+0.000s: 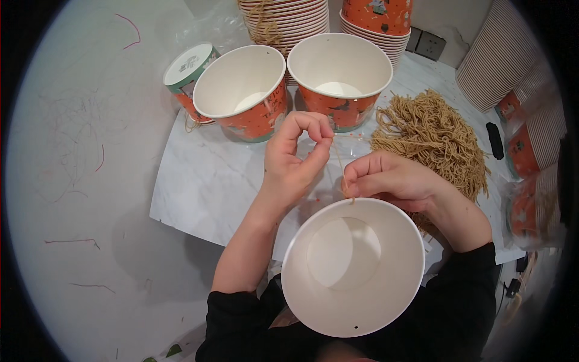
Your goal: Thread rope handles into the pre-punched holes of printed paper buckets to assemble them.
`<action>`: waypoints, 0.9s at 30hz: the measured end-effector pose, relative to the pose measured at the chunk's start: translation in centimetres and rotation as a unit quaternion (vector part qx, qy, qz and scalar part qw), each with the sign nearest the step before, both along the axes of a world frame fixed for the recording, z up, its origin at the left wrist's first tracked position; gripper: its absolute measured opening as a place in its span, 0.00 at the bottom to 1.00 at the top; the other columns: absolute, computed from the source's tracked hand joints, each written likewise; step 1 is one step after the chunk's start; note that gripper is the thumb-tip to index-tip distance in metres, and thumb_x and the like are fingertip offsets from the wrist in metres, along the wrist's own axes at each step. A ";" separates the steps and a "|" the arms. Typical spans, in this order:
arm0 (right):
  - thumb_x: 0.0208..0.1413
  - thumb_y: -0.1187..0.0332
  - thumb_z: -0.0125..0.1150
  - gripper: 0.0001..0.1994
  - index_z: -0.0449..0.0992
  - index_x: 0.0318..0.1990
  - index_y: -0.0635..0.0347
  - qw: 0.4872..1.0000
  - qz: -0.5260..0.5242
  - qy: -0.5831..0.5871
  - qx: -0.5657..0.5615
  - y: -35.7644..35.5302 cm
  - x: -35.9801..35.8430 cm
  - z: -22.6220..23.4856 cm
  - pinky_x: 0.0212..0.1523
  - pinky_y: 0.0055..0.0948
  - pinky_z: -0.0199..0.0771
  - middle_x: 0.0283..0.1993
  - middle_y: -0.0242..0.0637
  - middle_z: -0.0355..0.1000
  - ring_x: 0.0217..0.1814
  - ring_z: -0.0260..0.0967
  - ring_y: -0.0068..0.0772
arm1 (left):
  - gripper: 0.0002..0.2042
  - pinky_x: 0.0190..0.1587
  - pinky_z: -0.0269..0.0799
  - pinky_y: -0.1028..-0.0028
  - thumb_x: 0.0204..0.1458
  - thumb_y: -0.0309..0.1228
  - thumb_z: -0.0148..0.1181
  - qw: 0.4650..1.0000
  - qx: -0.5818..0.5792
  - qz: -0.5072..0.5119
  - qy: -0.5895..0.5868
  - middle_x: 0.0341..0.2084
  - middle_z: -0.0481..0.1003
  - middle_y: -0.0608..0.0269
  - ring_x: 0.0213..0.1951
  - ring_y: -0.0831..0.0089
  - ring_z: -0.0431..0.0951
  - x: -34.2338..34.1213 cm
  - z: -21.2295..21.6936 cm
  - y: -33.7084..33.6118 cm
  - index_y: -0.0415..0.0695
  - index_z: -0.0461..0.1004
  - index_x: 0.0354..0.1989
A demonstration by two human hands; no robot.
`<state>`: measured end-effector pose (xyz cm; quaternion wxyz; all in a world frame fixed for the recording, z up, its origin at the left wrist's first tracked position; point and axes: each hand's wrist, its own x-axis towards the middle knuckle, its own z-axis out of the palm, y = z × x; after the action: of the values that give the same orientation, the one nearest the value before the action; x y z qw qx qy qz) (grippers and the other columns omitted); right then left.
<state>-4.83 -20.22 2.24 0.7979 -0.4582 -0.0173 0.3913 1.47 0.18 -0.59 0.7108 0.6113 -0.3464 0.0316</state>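
Observation:
A white-lined paper bucket [395, 274] sits close to my body with its mouth tipped toward me; a small hole shows near the rim's closest edge. At its far rim a thin tan cord [339, 158] comes up. My left hand [291, 158] is closed, pinching the cord between thumb and forefinger above the bucket. My right hand [395, 180] is also closed, its fingertips on the cord right at the rim. Whether the cord is knotted there I cannot tell. A large heap of tan cords [437, 142] lies just beyond my right hand.
Two orange paper buckets, a left one [244, 81] and a right one [341, 66], stand open on the marble-patterned table [193, 175]. A tipped green-orange bucket [190, 66] lies beside them. Tall bucket stacks [289, 21] rise behind, more [497, 54] at the right. A wall socket [429, 45] shows.

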 end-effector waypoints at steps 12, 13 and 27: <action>0.64 0.68 0.62 0.12 0.79 0.48 0.68 0.999 0.034 -0.004 -0.027 0.0 0.6 0.3 0.43 0.19 0.77 0.41 0.34 0.79 0.40 0.76 0.19 | 0.12 0.52 0.66 0.75 0.56 0.13 0.57 0.999 0.023 0.037 -0.022 0.40 0.72 0.61 0.44 0.76 0.70 0.4 -0.2 0.1 0.44 0.62 0.34; 0.66 0.64 0.59 0.14 0.76 0.51 0.67 0.999 -0.039 -0.002 -0.016 0.4 0.6 0.8 0.45 0.22 0.77 0.43 0.35 0.78 0.42 0.75 0.21 | 0.12 0.52 0.66 0.75 0.56 0.13 0.57 0.999 0.023 0.037 -0.022 0.40 0.72 0.61 0.44 0.76 0.70 0.5 -0.3 0.2 0.44 0.62 0.34; 0.76 0.64 0.36 0.15 0.67 0.49 0.67 0.869 -0.351 -0.200 0.286 -7.2 0.1 6.6 0.47 0.29 0.64 0.26 0.27 0.50 0.31 0.50 0.24 | 0.10 0.41 0.64 0.82 0.59 0.13 0.52 0.988 -0.111 0.111 0.002 0.41 0.69 0.62 0.38 0.81 0.66 1.9 0.2 1.5 0.44 0.61 0.36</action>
<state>-4.73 -27.38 8.83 0.9581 -0.2545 -0.1258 -0.0373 3.35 1.69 -0.39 0.7669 0.5636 -0.2694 0.1470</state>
